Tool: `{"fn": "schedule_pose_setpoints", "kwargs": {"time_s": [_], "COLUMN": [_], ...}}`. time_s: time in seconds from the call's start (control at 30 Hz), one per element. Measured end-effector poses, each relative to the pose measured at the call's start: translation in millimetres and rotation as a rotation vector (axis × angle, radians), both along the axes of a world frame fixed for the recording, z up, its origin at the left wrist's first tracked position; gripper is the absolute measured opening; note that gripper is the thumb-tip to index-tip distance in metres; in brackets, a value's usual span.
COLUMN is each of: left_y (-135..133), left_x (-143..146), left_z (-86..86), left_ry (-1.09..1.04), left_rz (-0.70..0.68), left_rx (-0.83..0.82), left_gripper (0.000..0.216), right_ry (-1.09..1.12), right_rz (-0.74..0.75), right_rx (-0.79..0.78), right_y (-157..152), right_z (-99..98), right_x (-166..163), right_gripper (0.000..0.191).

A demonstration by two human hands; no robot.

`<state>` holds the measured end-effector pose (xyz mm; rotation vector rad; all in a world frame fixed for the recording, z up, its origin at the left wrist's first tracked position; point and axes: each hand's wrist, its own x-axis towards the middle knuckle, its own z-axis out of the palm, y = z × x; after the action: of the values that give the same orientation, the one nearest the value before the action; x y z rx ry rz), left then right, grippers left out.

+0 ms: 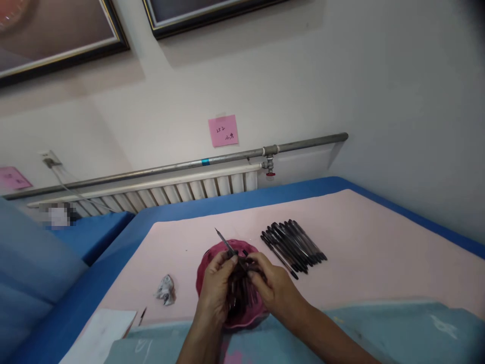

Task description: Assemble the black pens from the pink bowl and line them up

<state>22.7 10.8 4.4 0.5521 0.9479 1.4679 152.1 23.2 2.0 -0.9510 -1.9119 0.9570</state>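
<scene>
Above a scalloped magenta basin (202, 268), the person's two hands met close together. The left hand (214, 285) had its fingers pinched around a slim pen (225, 241), whose pointed tip slanted up and leftward past the basin's far rim. The right hand (278, 285) sat just beside it, fingers bent in toward some dark pieces; whether they gripped one of these could not be told. Below the hands, dark pen parts (250, 293) lay inside the basin, partly hidden.

Right of the basin, a bunch of black pens (291, 245) lay side by side on a pink sheet (364, 242) that covered the blue counter (322, 185). To the left lay a crumpled wad (165, 290), and nearer the person a thin dark pointed object (142, 316) beside a white paper (100, 331). Behind the counter, a pink note (223, 130) was stuck to the wall above a white radiator (189, 189).
</scene>
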Motion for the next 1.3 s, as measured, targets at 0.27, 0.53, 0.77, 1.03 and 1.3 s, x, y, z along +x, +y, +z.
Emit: {"fn": "schedule_pose_setpoints", "kwargs": {"time_s": [0.27, 0.53, 0.77, 1.03, 1.3], "left_y": [-1, -1, -4, -1, 0], "left_x": [0, -2, 2, -54, -69], "left_z": [2.0, 2.0, 1.3, 13.5, 7.0], "left_ry": [0.029, 0.039, 0.15, 0.759, 1.561], "left_rz": [0.011, -0.017, -0.117, 0.182, 0.11], "left_rx": [0.002, 0.016, 0.043, -0.003, -0.085], "left_gripper": [0.021, 0.02, 0.022, 0.036, 0.02], "right_ry": [0.013, 0.003, -0.051, -0.002, 0.012], "right_rz": [0.004, 0.009, -0.087, -0.209, -0.204], "right_rx": [-0.061, -0.111, -0.042, -0.058, -0.052], "right_y": [1, 1, 1, 11, 13], "right_z": [1.0, -0.6, 2.9, 6.4, 6.5], "right_x": [0, -2, -1, 7, 8], "right_gripper": [0.025, 0.027, 0.021, 0.018, 0.015]}}
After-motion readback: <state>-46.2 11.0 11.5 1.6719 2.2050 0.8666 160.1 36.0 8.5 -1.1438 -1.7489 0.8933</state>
